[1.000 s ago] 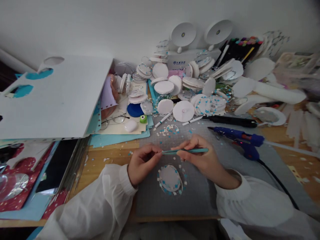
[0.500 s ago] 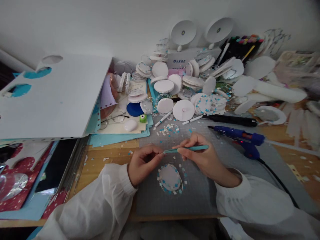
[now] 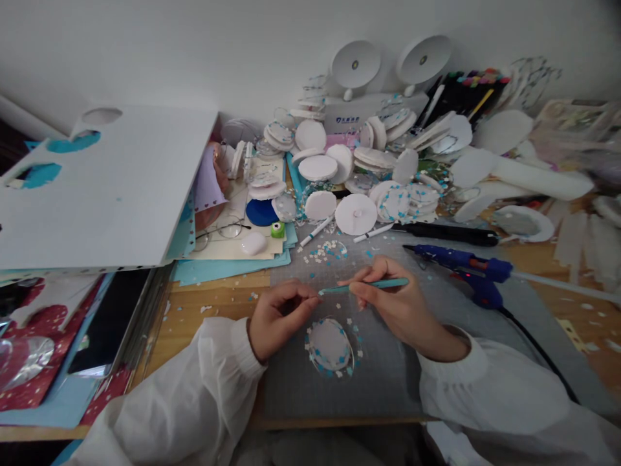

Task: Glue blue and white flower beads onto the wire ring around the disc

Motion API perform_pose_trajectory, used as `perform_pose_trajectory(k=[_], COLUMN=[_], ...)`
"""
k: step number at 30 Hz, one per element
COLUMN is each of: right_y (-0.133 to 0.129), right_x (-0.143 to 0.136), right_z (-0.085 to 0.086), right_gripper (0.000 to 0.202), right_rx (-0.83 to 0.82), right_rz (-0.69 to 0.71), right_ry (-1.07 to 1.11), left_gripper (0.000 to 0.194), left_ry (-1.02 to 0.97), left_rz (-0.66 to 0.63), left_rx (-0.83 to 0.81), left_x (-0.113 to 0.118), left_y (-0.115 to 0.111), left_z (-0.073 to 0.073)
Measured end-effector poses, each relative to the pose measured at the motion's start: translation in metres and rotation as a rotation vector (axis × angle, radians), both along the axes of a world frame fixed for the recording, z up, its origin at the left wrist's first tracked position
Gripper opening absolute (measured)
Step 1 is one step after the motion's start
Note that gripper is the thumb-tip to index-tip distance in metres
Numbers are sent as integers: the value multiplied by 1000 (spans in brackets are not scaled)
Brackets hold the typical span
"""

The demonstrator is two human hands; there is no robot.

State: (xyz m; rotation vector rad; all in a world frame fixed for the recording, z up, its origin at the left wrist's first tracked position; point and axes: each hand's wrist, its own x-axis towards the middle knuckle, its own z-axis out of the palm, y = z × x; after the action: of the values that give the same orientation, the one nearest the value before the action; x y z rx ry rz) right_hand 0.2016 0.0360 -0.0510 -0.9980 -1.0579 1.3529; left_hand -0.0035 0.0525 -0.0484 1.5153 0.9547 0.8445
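1. Right hand: grip pinches teal tweezers.
2. Left hand: grip pressed together, tiny white piece at its fingertips, beside the tweezers' tips.
3. White disc, flowered wire around it: on grey mat, between the hands.
4. Glue gun: right.

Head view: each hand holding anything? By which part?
Right hand: teal tweezers, gripped around mid-length. Left hand: pinched, but what it holds, if anything, is too small to tell.
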Motion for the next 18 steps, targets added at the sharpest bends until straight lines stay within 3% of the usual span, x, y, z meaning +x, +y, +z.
perform_pose_trajectory(k=[6, 10, 14, 18], right_y=[2, -1, -10, -20], right_x=[2, -3, -15, -33], right_z=[15, 37, 58, 68], right_gripper=[23, 17, 8, 21], right_rx=[120, 509, 1043, 1302], right_rz=[-192, -319, -82, 36], right_ry=[-220, -624, -1020, -1233], left_gripper=[17, 22, 35, 49], left_ry=[-34, -51, -125, -276], left_rz=[41, 42, 10, 29], left_rx=[6, 14, -80, -314], left_x=[0, 0, -2, -2], left_y=[1, 2, 1, -2], left_z=[2, 8, 6, -1])
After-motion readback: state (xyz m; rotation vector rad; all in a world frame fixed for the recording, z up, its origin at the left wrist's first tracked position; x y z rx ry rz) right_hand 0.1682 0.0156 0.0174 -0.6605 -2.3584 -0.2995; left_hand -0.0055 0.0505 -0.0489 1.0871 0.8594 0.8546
